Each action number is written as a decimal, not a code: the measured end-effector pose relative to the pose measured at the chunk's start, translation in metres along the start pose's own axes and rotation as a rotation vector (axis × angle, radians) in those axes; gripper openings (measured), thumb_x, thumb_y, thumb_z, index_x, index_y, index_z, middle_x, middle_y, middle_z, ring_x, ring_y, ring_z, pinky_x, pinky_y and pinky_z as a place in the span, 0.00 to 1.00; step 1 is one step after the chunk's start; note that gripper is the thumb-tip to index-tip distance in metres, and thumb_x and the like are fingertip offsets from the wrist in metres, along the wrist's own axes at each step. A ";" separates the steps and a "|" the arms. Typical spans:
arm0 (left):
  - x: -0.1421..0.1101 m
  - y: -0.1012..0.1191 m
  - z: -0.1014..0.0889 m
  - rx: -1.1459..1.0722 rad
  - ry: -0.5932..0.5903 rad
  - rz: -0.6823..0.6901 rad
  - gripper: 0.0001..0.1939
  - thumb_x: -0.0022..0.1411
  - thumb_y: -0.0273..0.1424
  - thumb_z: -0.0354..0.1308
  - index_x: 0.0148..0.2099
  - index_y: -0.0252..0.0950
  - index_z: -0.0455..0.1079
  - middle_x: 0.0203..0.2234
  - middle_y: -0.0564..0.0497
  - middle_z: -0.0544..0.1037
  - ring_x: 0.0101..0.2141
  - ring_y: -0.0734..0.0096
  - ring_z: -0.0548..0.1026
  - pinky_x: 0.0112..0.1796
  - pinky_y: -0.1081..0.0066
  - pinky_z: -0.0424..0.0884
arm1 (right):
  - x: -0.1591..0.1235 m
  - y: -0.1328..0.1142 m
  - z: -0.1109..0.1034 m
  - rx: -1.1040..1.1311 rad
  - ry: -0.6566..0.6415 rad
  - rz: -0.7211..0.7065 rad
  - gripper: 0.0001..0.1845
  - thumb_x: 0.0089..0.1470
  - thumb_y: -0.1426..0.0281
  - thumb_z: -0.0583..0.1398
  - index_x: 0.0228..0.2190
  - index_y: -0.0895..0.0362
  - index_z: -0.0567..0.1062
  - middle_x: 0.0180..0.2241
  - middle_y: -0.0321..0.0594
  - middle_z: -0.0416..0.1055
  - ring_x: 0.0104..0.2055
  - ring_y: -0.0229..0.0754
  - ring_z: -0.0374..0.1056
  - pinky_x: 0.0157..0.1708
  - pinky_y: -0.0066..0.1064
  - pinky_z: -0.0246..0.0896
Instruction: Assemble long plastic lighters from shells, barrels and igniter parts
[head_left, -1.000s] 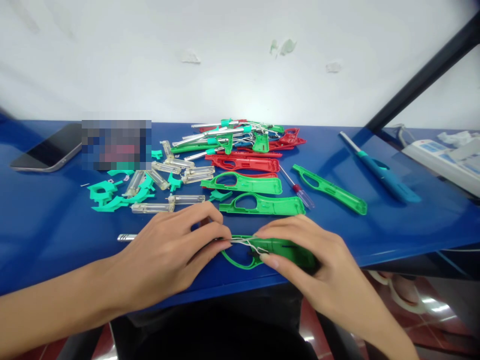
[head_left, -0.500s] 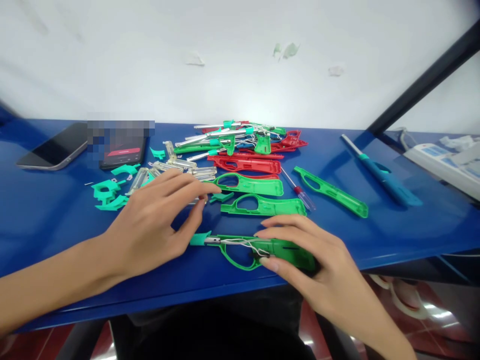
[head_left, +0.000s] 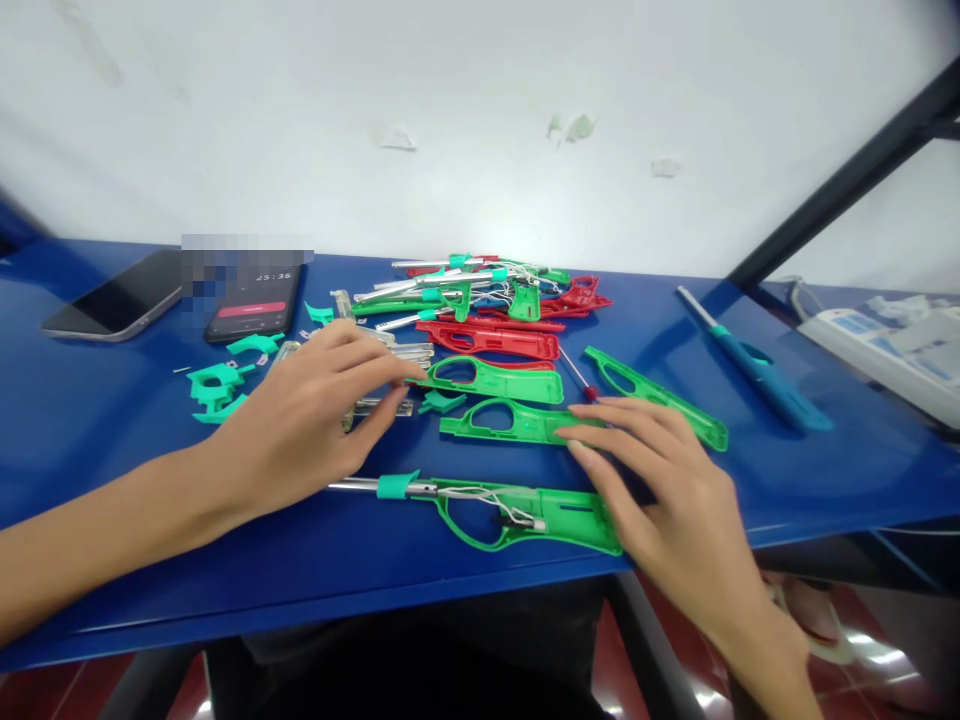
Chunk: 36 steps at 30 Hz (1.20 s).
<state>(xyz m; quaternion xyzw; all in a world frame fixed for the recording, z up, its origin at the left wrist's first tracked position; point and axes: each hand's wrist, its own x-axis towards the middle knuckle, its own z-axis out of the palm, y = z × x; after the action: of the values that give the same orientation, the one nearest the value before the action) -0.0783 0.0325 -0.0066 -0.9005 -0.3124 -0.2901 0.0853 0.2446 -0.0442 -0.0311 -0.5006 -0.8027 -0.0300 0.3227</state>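
My right hand (head_left: 667, 480) has its fingertips and thumb closed on the right end of a green lighter half-shell (head_left: 517, 420), which lies flat. My left hand (head_left: 315, 410) hovers over clear plastic fuel tanks (head_left: 386, 407), thumb and index finger slightly apart near the tip of another green half-shell (head_left: 517, 382). Closest to me, a green lighter half (head_left: 577, 520) lies on the table, fitted with a metal tube (head_left: 352, 485), a teal collar (head_left: 397, 486), white wires (head_left: 480, 493) and a small black part. A small teal piece (head_left: 442, 401) sits between the hands.
Red and green shells with metal tubes (head_left: 480, 280) are heaped at the back. Teal pieces (head_left: 214, 385) and two phones (head_left: 112, 295) lie left. Rightward are a screwdriver (head_left: 577, 372), a green half-shell (head_left: 652, 395), a blue lighter (head_left: 769, 375) and a white device (head_left: 885, 340).
My right hand has left the wired lighter half and moved up and right onto the green half-shell behind it. My left thumb and index finger have parted slightly. The view has shifted a little.
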 end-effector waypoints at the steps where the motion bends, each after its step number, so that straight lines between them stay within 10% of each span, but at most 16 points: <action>1: 0.000 -0.002 0.001 -0.017 0.006 -0.007 0.10 0.75 0.26 0.55 0.51 0.38 0.77 0.38 0.49 0.83 0.41 0.61 0.77 0.44 0.62 0.75 | 0.000 0.001 0.001 0.009 0.005 -0.002 0.08 0.71 0.71 0.62 0.47 0.50 0.81 0.52 0.41 0.82 0.59 0.52 0.71 0.61 0.52 0.66; 16: 0.007 -0.023 -0.009 0.048 -0.061 -0.026 0.14 0.78 0.32 0.51 0.47 0.37 0.79 0.40 0.46 0.82 0.43 0.60 0.74 0.43 0.61 0.71 | -0.004 0.009 0.005 0.105 0.028 0.019 0.05 0.69 0.68 0.65 0.44 0.44 0.81 0.43 0.28 0.85 0.54 0.46 0.75 0.55 0.40 0.72; 22: 0.011 -0.051 -0.024 0.112 -0.157 -0.141 0.17 0.79 0.35 0.48 0.50 0.37 0.78 0.37 0.48 0.81 0.39 0.61 0.74 0.38 0.62 0.67 | -0.005 0.008 0.007 -0.012 0.116 0.131 0.07 0.69 0.62 0.64 0.46 0.47 0.83 0.56 0.42 0.79 0.59 0.53 0.75 0.58 0.50 0.70; 36: 0.004 -0.069 -0.019 0.033 -0.263 -0.057 0.19 0.75 0.39 0.51 0.45 0.38 0.82 0.36 0.43 0.83 0.41 0.54 0.76 0.38 0.58 0.72 | -0.007 0.014 0.013 0.022 0.093 0.143 0.10 0.70 0.57 0.62 0.44 0.45 0.83 0.54 0.36 0.84 0.62 0.55 0.74 0.60 0.55 0.70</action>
<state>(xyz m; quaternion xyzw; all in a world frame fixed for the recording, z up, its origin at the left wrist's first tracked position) -0.1269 0.0828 0.0094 -0.9200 -0.3512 -0.1667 0.0501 0.2521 -0.0380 -0.0497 -0.5513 -0.7493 -0.0210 0.3664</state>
